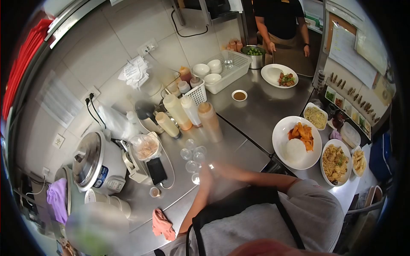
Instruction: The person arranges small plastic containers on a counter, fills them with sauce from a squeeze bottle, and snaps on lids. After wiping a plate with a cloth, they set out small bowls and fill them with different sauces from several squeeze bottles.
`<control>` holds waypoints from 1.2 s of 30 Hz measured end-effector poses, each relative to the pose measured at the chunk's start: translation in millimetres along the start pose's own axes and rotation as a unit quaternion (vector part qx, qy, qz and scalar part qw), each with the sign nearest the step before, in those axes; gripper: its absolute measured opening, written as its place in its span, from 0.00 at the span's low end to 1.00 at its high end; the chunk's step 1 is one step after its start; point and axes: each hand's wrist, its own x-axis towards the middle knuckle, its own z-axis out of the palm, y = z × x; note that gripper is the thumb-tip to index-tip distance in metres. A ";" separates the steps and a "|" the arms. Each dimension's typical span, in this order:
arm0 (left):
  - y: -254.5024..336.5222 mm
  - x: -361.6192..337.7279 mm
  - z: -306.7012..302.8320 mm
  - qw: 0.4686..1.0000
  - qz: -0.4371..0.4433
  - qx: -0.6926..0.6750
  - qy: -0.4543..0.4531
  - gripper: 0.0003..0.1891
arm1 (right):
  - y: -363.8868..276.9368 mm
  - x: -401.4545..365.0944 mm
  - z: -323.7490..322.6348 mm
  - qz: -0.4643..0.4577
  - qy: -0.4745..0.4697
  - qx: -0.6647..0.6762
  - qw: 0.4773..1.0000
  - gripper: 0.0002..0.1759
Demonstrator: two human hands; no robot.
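My left hand (206,174) is over the steel counter (179,200), right beside a cluster of small clear plastic cups (191,166). Close to it, my right hand (223,170) reaches in from the right and is smeared by motion. A small bright spot shows between the two hands; I cannot make out what it is. The fingers of both hands are too blurred to read. Behind the cups stand several squeeze bottles (210,121) with pale and orange-brown sauces.
Left are a rice cooker (92,164), a phone (156,170) and a pink cloth (162,224). A plate of rice with orange-sauced food (297,143) and a noodle bowl (336,163) stand right. Farther back are a white basket (232,70), another plate (279,76) and a person (279,21).
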 end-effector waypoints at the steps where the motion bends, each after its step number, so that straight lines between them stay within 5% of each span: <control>1: 16.6 -6.0 1.4 1.000 -0.004 -0.006 -0.012 0.27 | 2.1 -1.8 1.1 -0.017 -0.004 -0.012 1.000 0.27; 3: 27.6 -16.0 0.7 0.999 -0.015 -0.017 -0.033 0.28 | -32.2 -10.3 -14.3 -0.011 -0.030 -0.006 0.999 0.26; 5: -29.9 7.2 -5.0 0.980 0.159 0.116 -0.003 0.28 | -39.6 -12.6 -14.6 -0.028 -0.035 -0.014 0.999 0.24; 7: -27.0 9.8 -5.3 0.962 0.221 0.159 0.013 0.29 | -29.6 -7.6 -11.1 -0.067 -0.015 -0.042 0.997 0.23; 10: -9.4 4.4 -2.7 0.979 0.174 0.102 0.002 0.28 | -28.4 -9.7 -10.2 -0.160 0.026 -0.089 0.983 0.23; 14: -26.2 12.4 -1.7 0.996 0.050 -0.072 0.023 0.26 | -3.5 -4.6 5.6 0.017 -0.052 0.028 0.998 0.22; 16: -29.7 15.9 1.2 0.990 0.014 -0.133 0.034 0.26 | -60.0 -16.8 -16.6 0.053 -0.020 0.159 0.986 0.22; 19: -15.6 14.0 0.7 0.992 0.088 -0.076 0.051 0.25 | -87.4 -20.4 -22.2 0.060 -0.046 0.063 0.995 0.21; 22: -12.8 -0.2 -24.3 0.990 0.108 -0.016 0.084 0.24 | -78.7 -10.4 -25.0 0.077 -0.084 0.126 0.985 0.21; 29: 45.0 -5.1 -63.3 0.980 -0.029 -0.183 0.068 0.24 | 18.0 0.3 -59.1 0.008 0.107 -0.227 0.968 0.18; 36: 36.1 6.3 -105.4 0.916 -0.107 -0.366 0.126 0.23 | 2.5 -13.1 -59.2 -0.033 0.123 -0.273 0.953 0.10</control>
